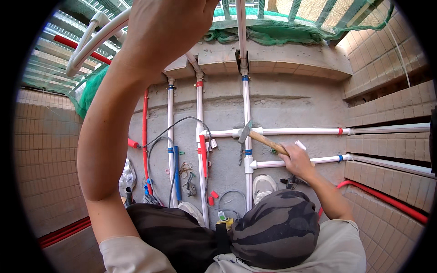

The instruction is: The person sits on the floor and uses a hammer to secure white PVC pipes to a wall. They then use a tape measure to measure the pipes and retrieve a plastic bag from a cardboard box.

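Here, the right hand point(297, 162) has its fingers wrapped around the handle end of the hammer point(267, 141), whose long axis runs forward and leftward to a head overlapping the white pipe point(246, 104) in view, while the left hand point(175, 22) is farther off, its fingertips cropped and grip indeterminable.

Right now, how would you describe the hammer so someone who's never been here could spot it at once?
Start at the white pipes, then find the right hand, right of centre. It grips the hammer, whose handle slants up-left to a metal head. Its tan wooden handle sets it apart from the white pipes around it.
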`<state>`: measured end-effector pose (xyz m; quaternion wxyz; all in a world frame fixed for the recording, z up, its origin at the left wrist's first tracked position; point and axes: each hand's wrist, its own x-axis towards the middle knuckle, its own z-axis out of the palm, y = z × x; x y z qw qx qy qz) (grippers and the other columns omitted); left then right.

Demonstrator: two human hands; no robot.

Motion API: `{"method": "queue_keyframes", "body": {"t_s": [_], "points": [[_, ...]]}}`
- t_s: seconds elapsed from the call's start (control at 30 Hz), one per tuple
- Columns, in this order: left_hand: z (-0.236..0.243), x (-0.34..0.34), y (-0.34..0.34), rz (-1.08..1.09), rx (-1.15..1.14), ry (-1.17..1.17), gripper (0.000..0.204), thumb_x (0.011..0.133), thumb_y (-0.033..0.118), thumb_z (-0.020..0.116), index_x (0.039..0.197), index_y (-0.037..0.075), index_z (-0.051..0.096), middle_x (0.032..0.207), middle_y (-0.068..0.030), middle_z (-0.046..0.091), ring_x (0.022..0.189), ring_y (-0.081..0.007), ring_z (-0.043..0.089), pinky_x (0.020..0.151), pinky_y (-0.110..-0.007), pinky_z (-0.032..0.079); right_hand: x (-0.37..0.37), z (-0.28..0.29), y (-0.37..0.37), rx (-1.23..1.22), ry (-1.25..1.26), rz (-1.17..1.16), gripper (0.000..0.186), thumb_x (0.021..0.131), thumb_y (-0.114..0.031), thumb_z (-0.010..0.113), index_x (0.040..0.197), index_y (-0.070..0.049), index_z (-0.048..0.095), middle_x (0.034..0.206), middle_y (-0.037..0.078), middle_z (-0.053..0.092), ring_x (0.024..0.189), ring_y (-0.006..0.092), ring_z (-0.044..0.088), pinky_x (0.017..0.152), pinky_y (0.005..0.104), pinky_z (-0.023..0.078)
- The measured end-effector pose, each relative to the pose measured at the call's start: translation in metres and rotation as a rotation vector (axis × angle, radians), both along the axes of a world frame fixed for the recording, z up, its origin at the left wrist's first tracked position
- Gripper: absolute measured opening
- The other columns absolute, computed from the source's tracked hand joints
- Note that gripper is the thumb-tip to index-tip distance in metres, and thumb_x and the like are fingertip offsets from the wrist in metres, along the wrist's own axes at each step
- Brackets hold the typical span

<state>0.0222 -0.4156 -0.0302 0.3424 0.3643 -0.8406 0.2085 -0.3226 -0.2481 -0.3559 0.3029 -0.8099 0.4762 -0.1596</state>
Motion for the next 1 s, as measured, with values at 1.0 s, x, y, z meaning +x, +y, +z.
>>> {"method": "queue_keyframes", "body": {"t_s": [1.0], "points": [[-0.019,0.012,-0.013,-0.348,0.024,0.189,0.035,0.095,0.013,0.074,0.123,-0.007,0.067,0.105,-0.0219,0.076,0.093,-0.0303,0.077,0.083,-0.035,0.06,0.024,-0.015,-0.305,-0.494,0.232,0.337,0.03,0.093,-0.033,0.072,0.104,-0.007,0.064,0.094,0.011,0.065,0.083,0.035,0.068,0.067,0.0467,0.053]]}}
